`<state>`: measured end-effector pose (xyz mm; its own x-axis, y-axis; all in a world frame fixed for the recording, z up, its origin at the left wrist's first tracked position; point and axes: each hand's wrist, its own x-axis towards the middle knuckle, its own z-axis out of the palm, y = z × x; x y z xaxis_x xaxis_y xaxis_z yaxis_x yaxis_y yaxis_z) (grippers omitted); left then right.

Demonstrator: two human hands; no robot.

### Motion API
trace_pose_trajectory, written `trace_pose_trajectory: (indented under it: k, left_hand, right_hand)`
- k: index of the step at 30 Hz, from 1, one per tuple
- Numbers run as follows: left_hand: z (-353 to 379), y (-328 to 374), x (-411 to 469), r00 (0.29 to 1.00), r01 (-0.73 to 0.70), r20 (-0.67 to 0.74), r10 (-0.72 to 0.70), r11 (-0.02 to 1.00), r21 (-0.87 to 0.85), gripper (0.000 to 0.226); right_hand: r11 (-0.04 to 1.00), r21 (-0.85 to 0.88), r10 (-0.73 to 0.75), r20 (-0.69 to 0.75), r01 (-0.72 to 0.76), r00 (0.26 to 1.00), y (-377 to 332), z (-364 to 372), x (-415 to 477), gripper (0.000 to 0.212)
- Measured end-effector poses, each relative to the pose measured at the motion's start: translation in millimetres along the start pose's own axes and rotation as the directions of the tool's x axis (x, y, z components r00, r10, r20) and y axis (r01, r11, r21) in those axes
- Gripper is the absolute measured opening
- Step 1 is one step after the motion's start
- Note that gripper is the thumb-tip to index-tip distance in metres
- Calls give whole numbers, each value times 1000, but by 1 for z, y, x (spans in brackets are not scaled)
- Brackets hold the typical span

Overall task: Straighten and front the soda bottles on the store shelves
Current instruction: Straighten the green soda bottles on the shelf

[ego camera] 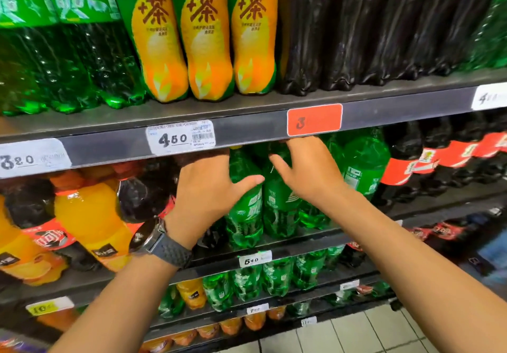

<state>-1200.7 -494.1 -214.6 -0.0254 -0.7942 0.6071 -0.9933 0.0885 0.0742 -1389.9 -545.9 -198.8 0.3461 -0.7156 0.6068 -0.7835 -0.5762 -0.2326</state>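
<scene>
Green soda bottles (245, 215) stand in a group on the second shelf, under the shelf rail (247, 130). My left hand (208, 190) reaches in at their left side. Its thumb lies across the shoulder of the leftmost green bottle, and its fingers run straight in under the rail, tips hidden. My right hand (308, 170) reaches in over the middle green bottle (278, 201), thumb spread to the left, fingers straight up to the rail. Neither hand is seen curled round a bottle. Another green bottle (362, 166) stands to the right of my right hand.
Dark cola bottles (142, 193) and orange soda bottles (87, 215) crowd the left of this shelf, red-labelled cola (406, 166) the right. Above stand green bottles (68, 64), yellow tea bottles (203, 50) and cola (343, 37). Smaller bottles (274, 275) fill the lower shelves. Tiled floor (370, 330) shows at the bottom right.
</scene>
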Motion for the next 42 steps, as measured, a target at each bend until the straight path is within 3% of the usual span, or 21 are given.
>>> trace_pose_trajectory:
  k: [3,5,8,13,20,22,27,30,33,37,40,42]
  left_hand:
    - [8,16,4,996,55,68,-60,996,74,64]
    - [11,22,6,982,113,141,-124,990,86,61]
    - [10,28,10,950,240,188,-248,969,67,60]
    - [-2,31,7,929,318,201,-310,948,-7,66]
    - [-12,31,7,910,341,283,-304,935,-93,48]
    - [-13,30,7,921,310,271,-279,948,-78,54]
    - [-9,29,5,924,323,263,-279,936,-140,42]
    - [-8,28,7,931,294,261,-254,948,-124,68]
    - [-9,32,9,948,242,233,-215,965,-96,70]
    - [-9,48,14,990,107,88,-108,994,13,54]
    - [-3,70,20,999,-11,-51,11,1000,-1,36]
    - [4,89,26,997,-56,-60,55,998,-19,32]
  right_hand:
    - [999,-10,51,-5,-51,999,23,-6,-2,34]
    - [996,-44,86,183,-80,979,36,-8,5,48]
    - [992,53,77,482,-117,873,49,-13,20,51]
    - [980,137,13,682,-144,732,58,-14,34,52]
    - [987,104,28,633,-121,773,55,-8,29,54]
    - [989,101,16,637,-104,771,54,-10,31,60]
    - [994,81,9,623,-76,782,55,-14,32,69]
    - [997,30,44,589,-76,807,51,-12,32,71]
    - [998,-8,59,553,-66,831,47,-13,32,71]
    - [996,73,12,484,-55,875,55,-24,22,62]
    - [996,63,-83,303,67,950,78,-39,8,41]
    - [985,-1,-171,177,173,969,96,-50,-4,28]
